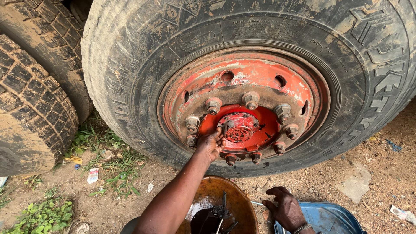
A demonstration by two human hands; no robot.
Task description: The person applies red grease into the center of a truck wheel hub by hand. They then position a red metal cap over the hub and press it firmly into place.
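Outdoor roadside repair spot: truck tyre point(130, 65) on dirt ground point(381, 173).

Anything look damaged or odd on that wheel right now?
Yes: the red rim has flaked, rusty paint, and the tyre is caked in mud. The left hand rests on the hub.

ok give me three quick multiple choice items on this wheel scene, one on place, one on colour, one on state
1. Where is the left hand?
A. on the red hub
B. on the grass
C. in the basin

2. What colour is the wheel rim?
A. blue
B. faded red
C. yellow

3. How is the right hand?
A. shut on a wrench
B. out of view
C. open, fingers spread, by the blue container

Answers: 1 A, its fingers touch the hub's lower left edge. 2 B, worn red paint shows around the lug nuts. 3 C, it holds nothing.
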